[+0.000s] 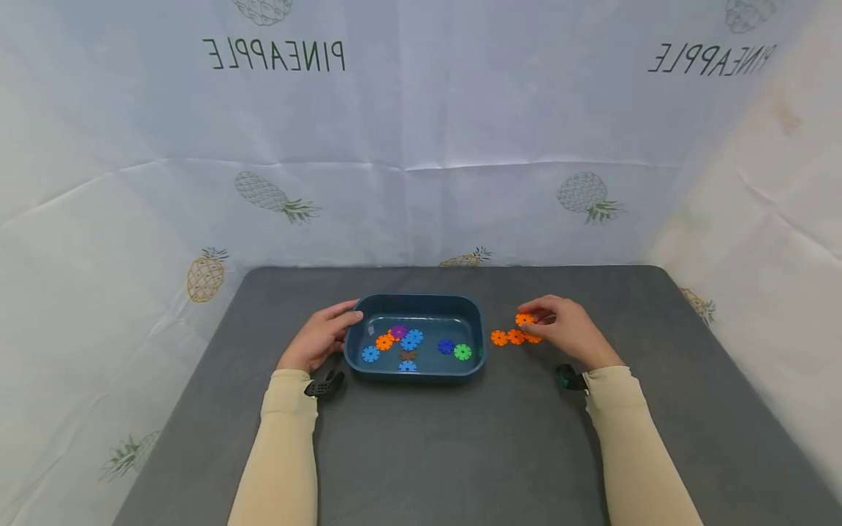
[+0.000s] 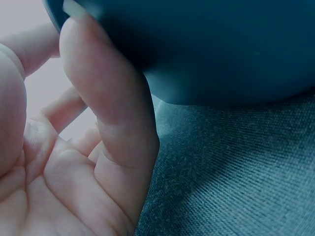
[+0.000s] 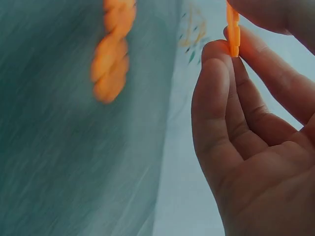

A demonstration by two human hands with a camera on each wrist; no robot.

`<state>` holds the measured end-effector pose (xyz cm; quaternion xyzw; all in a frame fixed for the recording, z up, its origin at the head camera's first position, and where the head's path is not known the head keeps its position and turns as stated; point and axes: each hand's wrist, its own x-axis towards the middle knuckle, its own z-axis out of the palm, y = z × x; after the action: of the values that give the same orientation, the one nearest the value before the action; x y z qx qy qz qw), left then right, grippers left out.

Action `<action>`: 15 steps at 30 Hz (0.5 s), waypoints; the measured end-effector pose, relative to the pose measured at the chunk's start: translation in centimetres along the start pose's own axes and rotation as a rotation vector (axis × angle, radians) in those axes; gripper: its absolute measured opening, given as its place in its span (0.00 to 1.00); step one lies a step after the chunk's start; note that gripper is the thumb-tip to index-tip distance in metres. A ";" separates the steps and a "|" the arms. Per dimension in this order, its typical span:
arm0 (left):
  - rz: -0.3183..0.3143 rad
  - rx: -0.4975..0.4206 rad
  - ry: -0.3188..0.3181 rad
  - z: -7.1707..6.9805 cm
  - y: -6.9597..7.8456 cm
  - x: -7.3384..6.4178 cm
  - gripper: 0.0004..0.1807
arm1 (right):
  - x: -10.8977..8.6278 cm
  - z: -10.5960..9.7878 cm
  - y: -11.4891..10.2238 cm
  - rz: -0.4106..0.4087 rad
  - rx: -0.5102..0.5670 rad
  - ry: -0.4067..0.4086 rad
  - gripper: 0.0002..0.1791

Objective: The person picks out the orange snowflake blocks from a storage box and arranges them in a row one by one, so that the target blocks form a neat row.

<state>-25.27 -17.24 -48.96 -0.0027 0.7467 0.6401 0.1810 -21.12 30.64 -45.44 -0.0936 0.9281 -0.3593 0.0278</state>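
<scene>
In the head view, we see the left hand [image 1: 321,337] at the left end of the dark blue tray [image 1: 454,321], its thumb at the rim and its index finger reaching along the far corner. Off the tray's right end, the right hand [image 1: 571,330] pinches an orange disc [image 1: 525,319] between thumb and fingertips. That disc sits at the hand's tray-facing tip, just above a row of orange discs [image 1: 516,337] on the gray table [image 1: 460,453]; the row's right end is partly hidden by the hand. Inside the tray we find more notched discs: a purple one [image 1: 398,332], a green one [image 1: 463,352], and light blue, orange, brown and dark blue ones.

In the left wrist view, we see the thumb bent up against the tray's side, the other fingers spread behind it, partly hidden; the tray lies beyond the fingertips.

In the right wrist view, we see the pinched disc edge-on at the fingertips, well clear of the palm, the remaining fingers gently bent. The row of orange discs appears blurred, apart from the hand.
</scene>
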 end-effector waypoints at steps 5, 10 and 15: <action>-0.004 0.003 0.000 0.0 0.0 0.0 0.37 | -0.6 -0.2 2.0 0.044 -0.018 0.014 0.19; -0.012 0.005 0.001 0.1 0.2 -0.1 0.37 | -0.9 -0.6 3.3 0.066 -0.038 0.022 0.20; -0.013 0.009 -0.007 0.0 0.0 0.0 0.38 | -1.1 -0.6 3.9 0.093 -0.057 0.010 0.19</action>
<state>-25.25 -17.26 -48.96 -0.0046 0.7488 0.6355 0.1880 -20.71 34.04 -47.60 -0.0493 0.9415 -0.3313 0.0369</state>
